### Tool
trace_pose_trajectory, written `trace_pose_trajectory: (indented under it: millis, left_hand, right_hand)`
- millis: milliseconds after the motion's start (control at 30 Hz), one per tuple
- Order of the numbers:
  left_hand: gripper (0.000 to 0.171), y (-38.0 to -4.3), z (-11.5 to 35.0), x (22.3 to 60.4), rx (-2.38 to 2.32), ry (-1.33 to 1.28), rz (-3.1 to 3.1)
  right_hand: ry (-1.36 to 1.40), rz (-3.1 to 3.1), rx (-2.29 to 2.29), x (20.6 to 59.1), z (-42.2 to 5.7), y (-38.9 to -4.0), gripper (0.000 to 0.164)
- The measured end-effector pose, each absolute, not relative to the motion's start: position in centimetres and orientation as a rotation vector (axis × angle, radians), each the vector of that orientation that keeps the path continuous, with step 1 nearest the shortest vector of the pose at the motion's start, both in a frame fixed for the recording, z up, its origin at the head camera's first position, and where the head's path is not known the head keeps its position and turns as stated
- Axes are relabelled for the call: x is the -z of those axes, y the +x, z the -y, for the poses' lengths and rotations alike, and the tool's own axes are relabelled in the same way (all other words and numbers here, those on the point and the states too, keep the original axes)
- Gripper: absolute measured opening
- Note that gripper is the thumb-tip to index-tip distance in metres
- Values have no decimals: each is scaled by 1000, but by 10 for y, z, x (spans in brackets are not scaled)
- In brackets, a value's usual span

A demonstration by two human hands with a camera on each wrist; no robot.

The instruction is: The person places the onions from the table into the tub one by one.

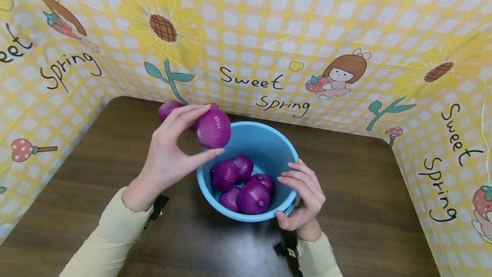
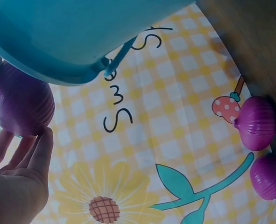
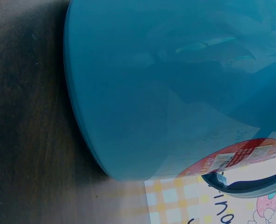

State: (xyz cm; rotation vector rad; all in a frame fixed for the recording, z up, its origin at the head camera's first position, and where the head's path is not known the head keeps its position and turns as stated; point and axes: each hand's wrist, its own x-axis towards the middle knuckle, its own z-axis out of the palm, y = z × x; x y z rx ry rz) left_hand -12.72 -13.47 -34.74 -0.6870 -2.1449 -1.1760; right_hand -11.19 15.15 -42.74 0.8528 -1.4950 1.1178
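My left hand (image 1: 163, 155) holds a purple onion (image 1: 214, 128) between thumb and fingers, above the left rim of a light-blue bucket (image 1: 265, 134). In the left wrist view the same onion (image 2: 24, 100) sits at the fingertips, beside the bucket's rim. My right hand (image 1: 305, 200) grips the bucket's right rim, fingers over the edge and thumb at the front. Several purple onions (image 1: 253, 198) lie inside the bucket. The right wrist view shows the bucket's outer wall (image 3: 142, 93) standing on the table; that hand does not show there.
Two more onions lie on the table behind my left hand, one (image 2: 257, 123) beside the other (image 2: 268, 177). The dark wooden table (image 1: 353, 208) is enclosed by a yellow checked cloth (image 1: 246, 33). A red label (image 3: 236, 156) and a handle (image 3: 250, 186) are on the bucket's side.
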Motion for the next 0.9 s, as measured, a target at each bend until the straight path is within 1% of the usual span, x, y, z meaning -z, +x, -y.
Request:
trace_pose_trajectory:
  millis: [467,900]
  left_hand:
    - [86,-117,122,338,1211,-855,2089]
    - [85,-115,110,341,1242,-905,2136]
  right_hand:
    - [859,1502,-1115,429,-152,-112,62]
    - [857,1498,-1122,429,-152,-112,62]
